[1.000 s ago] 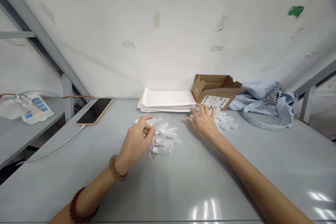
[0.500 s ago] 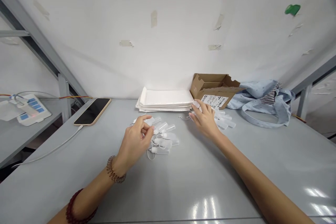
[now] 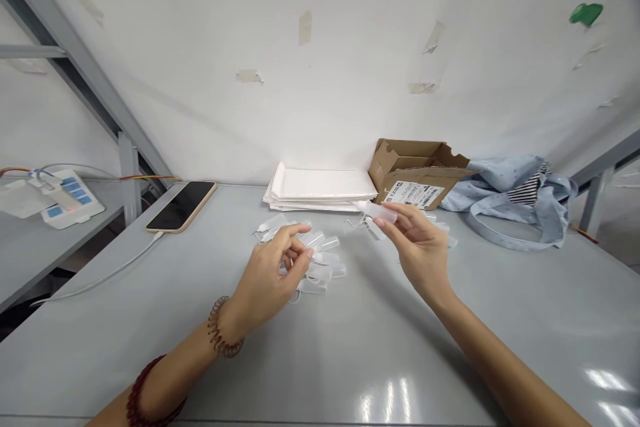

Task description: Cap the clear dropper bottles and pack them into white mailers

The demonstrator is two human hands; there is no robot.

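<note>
Between the thumb and fingers of my right hand [image 3: 419, 245] is a small translucent bottle [image 3: 380, 212], its narrow white end pointing left. More such bottles lie under and behind that hand, partly hidden by it. My left hand [image 3: 275, 265] hovers over the left edge of a pile of translucent bottles [image 3: 320, 272] with thin loops. Its thumb and index finger are apart, the other fingers curled, and nothing shows between them.
Behind the bottles are a stack of white padded envelopes [image 3: 325, 185] and an open cardboard box [image 3: 415, 177]. Blue cloth [image 3: 505, 230] lies at the right. A phone [image 3: 183, 207] with a cable [image 3: 115, 271] rests on the grey table [image 3: 300, 373] at the left.
My right hand has lifted a bottle and turned, moving slightly right. My left hand has shifted a little right over the pile, its thumb and index finger more apart. The view has shifted slightly.
</note>
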